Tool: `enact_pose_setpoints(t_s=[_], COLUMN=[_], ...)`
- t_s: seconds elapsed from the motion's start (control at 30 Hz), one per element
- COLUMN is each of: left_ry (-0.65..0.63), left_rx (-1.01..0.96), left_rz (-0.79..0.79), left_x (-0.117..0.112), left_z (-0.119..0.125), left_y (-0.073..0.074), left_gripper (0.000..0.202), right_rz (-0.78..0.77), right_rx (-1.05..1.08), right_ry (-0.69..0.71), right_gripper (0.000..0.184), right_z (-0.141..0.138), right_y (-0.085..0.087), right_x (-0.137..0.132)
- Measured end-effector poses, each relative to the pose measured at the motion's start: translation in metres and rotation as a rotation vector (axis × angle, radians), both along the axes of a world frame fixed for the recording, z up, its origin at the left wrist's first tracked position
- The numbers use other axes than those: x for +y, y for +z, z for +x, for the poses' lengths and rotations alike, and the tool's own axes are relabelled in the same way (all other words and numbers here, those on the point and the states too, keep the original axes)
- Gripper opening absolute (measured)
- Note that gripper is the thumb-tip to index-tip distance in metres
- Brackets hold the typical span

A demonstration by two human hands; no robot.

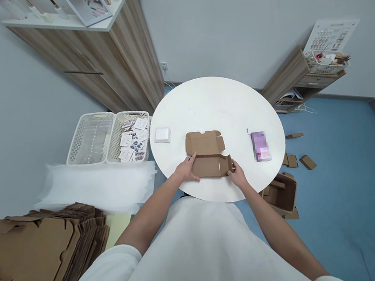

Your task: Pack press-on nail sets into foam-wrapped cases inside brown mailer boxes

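Observation:
A brown cardboard box point(206, 166) lies on the near part of the round white table point(210, 105). Its lid point(204, 143) is folded back flat, away from me, with side flaps sticking out. My left hand point(187, 168) grips the box's left end, thumb along the near side and index finger reaching toward the lid crease. At the opposite end, my right hand point(236, 174) is closed on the right end flap point(228, 163), which stands partly raised. Inside the box I see only bare cardboard and a small pale slot near the right end.
On the table are a white square stack point(162, 135) at left and a purple packet point(260, 146) at right. Left stand two white baskets point(106, 146), white sheets point(100, 183) and stacked flat cardboard point(34, 255). A carton point(284, 192) and small boxes point(308, 162) lie on the floor at right.

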State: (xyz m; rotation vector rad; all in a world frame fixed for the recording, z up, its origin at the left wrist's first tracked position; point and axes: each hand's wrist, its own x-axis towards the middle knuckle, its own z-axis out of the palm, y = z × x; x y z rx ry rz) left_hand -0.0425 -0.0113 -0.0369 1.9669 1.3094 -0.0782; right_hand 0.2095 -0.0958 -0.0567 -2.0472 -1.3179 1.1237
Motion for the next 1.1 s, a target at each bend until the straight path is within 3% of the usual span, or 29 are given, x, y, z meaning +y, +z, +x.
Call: enact_pose_setpoints(t_s=[0.13, 0.33, 0.53, 0.67, 0.97, 1.1], left_ry=[0.016, 0.029, 0.015, 0.065, 0.287, 0.38], left_rx=[-0.003, 0.019, 0.004, -0.067, -0.324, -0.347], left_rz=[0.006, 0.008, 0.003, 0.006, 0.023, 0.042], left_x=[-0.002, -0.005, -0.007, -0.017, -0.045, -0.053], left_z=[0.004, 0.012, 0.016, 0.016, 0.016, 0.02], left_y=[-0.002, -0.001, 0.0, -0.002, -0.015, -0.022], left_gripper=[0.117, 0.12, 0.12, 0.118, 0.097, 0.075], right_rz=[0.048, 0.027, -0.157, -0.166, -0.165, -0.146], right_rx=[-0.101, -0.101, -0.225, -0.285, -0.346, -0.274], right_ry=[0.104, 0.193, 0.054, 0.04, -0.003, -0.081], right_gripper=[0.051, 0.057, 0.036, 0.027, 0.023, 0.03], right_z=[-0.006, -0.019, -0.021, -0.017, -0.014, -0.007], right_y=[0.01, 0.022, 0.016, 0.01, 0.004, 0.007], right_x=[0.004, 0.007, 0.025, 0.028, 0.031, 0.023])
